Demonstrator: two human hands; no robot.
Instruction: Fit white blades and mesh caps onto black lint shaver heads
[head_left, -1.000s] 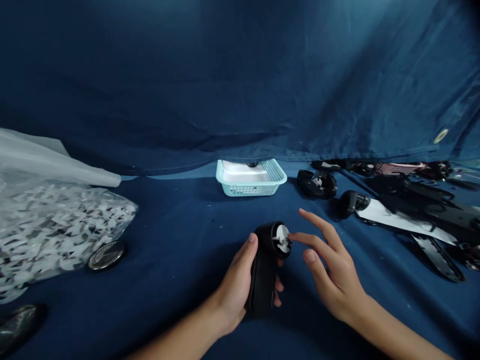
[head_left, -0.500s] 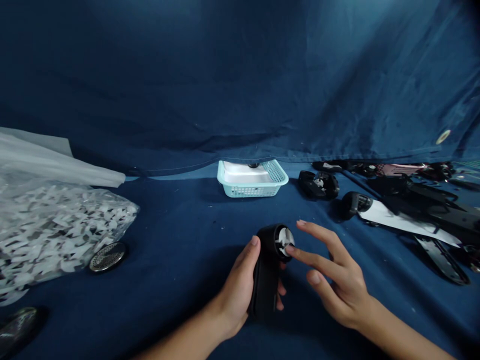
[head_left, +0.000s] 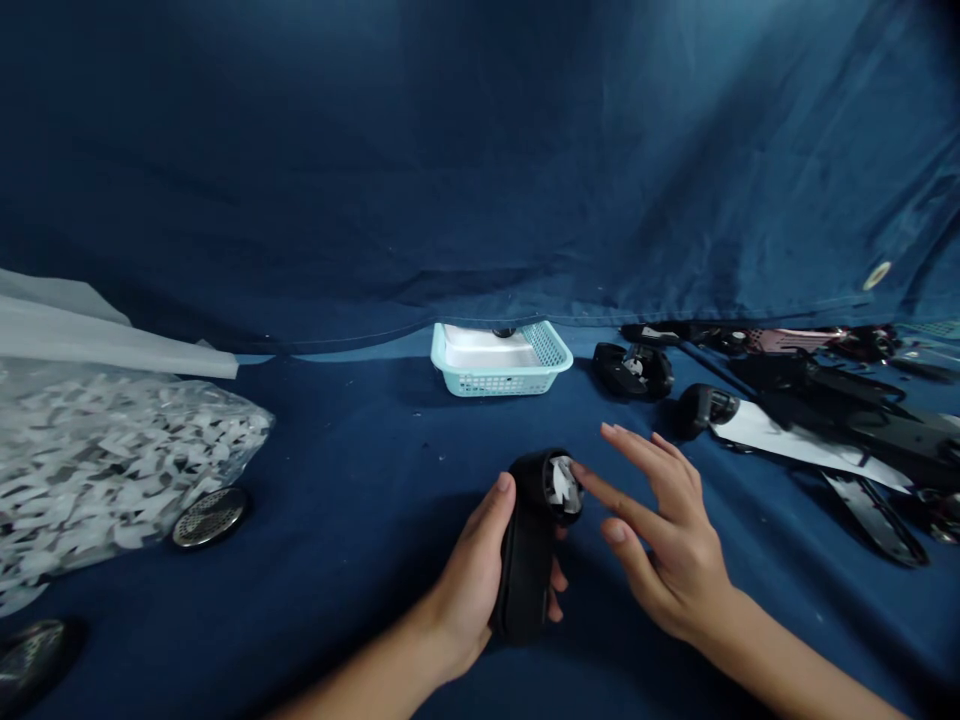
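A black device [head_left: 526, 565] with a round head stands in my left hand [head_left: 474, 575], whose fingers wrap round its body. White pieces [head_left: 563, 484] show inside the open end of the head, which faces right. My right hand [head_left: 667, 535] is just right of the head with its fingers spread. Its index fingertip touches the rim of the opening, and the thumb is apart from it. Nothing is held in my right hand.
A light blue basket [head_left: 501, 383] with a white tray inside sits ahead. At left lie a clear bag of white pieces [head_left: 127, 455] and a round mesh part [head_left: 211, 517]. Black parts [head_left: 634, 370] and a white strip [head_left: 806, 438] lie at right.
My right index finger has moved from the middle of the head's opening up to its rim, and the other fingers have spread. The white pieces inside look turned. The view has shifted slightly.
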